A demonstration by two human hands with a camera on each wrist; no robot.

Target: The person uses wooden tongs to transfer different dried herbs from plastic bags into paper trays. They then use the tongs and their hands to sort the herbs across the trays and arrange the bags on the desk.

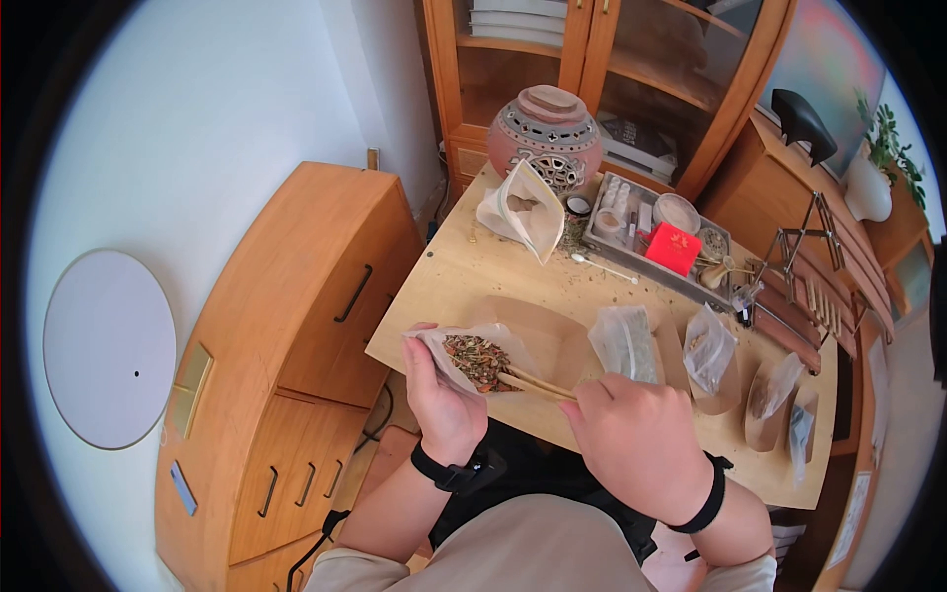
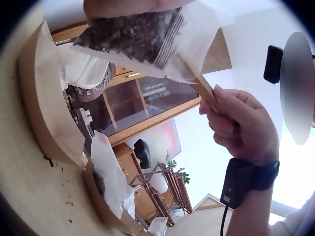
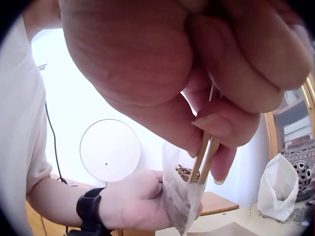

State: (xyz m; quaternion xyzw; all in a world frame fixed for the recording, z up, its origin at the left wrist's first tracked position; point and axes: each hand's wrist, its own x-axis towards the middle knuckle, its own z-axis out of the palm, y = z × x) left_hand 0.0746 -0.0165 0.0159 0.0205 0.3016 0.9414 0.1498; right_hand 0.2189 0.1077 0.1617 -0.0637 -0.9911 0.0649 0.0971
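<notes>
My left hand (image 1: 443,400) holds an opened translucent bag (image 2: 170,46) of mixed dried plant pieces (image 1: 479,361) from its side, above the table's near left edge. The fingers of my right hand (image 1: 639,441) pinch a pair of light wooden sticks (image 1: 538,385). Their far ends reach into the bag's mouth among the pieces, as the right wrist view (image 3: 205,157) also shows. In the left wrist view my right hand (image 2: 246,125) grips the sticks beside the bag's open end.
Brown paper trays with clear bags (image 1: 626,340) line the table's front. Behind stand an opened white pouch (image 1: 528,212), a patterned pot (image 1: 545,133) and a grey box (image 1: 646,264) holding a red packet (image 1: 674,249). Wooden drawers (image 1: 335,296) stand at left.
</notes>
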